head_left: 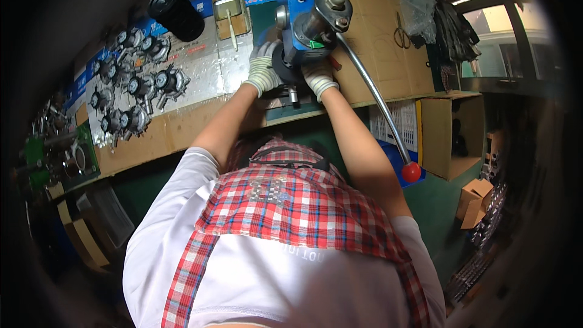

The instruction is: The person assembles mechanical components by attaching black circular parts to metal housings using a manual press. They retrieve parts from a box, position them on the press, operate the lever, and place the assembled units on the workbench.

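A blue bench press point(306, 54) stands at the table's edge, with a long steel lever point(376, 90) ending in a red ball knob point(411, 172). My left hand point(262, 70), in a pale striped glove, is closed against the left side of the press, by a dark round part point(283, 64). What it grips there is hidden. My right hand point(318, 79), gloved alike, reaches under the press head from the right, and its fingers are covered by it. Between the wrists, a short metal cylinder point(293, 95) points toward me.
Several metal pump-like parts point(141, 87) stand on the covered table at left. Behind them are a black canister point(176, 13) and a tray with a brush point(231, 21). Scissors point(401, 31) lie on cardboard at right. The lever overhangs the table edge near an open carton point(437, 133).
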Action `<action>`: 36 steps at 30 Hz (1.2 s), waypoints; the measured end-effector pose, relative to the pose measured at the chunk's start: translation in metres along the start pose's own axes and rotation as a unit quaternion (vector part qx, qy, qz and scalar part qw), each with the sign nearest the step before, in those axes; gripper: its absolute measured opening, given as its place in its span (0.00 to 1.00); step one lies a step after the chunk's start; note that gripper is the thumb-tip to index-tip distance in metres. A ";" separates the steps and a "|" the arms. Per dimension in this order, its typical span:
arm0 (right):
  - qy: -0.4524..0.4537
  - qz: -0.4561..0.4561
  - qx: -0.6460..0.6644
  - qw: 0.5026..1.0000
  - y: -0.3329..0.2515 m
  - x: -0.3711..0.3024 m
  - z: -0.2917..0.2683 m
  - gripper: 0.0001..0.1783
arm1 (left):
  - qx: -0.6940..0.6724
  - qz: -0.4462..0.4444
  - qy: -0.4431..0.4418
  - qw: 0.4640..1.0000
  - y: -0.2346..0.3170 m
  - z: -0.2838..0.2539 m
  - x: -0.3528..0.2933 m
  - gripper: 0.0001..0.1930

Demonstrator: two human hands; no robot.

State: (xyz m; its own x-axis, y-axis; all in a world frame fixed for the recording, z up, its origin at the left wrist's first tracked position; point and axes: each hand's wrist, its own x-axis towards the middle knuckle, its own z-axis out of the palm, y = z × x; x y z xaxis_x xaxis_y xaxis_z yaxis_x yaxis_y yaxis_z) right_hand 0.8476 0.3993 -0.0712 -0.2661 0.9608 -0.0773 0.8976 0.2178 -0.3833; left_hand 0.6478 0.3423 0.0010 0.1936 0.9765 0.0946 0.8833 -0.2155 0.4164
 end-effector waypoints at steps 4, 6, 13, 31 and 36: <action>0.108 -0.036 -0.214 0.970 0.072 0.043 0.074 0.45 | -0.183 -0.033 -0.038 0.982 -0.017 -0.038 -0.006 0.54; 0.063 -0.036 -0.203 0.976 0.027 0.035 0.052 0.42 | -0.360 0.040 0.002 0.932 -0.033 -0.048 -0.018 0.57; -0.059 -0.021 -0.093 0.994 -0.057 0.005 -0.064 0.31 | -0.211 -0.038 -0.068 0.974 0.029 -0.073 0.011 0.53; -0.106 0.117 -0.004 0.987 -0.038 -0.246 -0.239 0.22 | -0.107 -0.001 -0.025 0.994 0.024 -0.055 0.015 0.52; 0.021 0.168 -0.025 0.985 -0.021 -0.224 -0.159 0.22 | -0.103 -0.008 -0.032 0.994 0.031 -0.061 0.015 0.52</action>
State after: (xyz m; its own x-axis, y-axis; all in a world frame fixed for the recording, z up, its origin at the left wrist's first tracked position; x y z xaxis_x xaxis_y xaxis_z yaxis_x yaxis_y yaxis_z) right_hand 0.9439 0.2070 0.1003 0.0623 0.9863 -0.1529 0.9488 -0.1061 -0.2974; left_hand 0.6523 0.3501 0.0711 0.2133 0.9765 0.0320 0.7810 -0.1901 0.5949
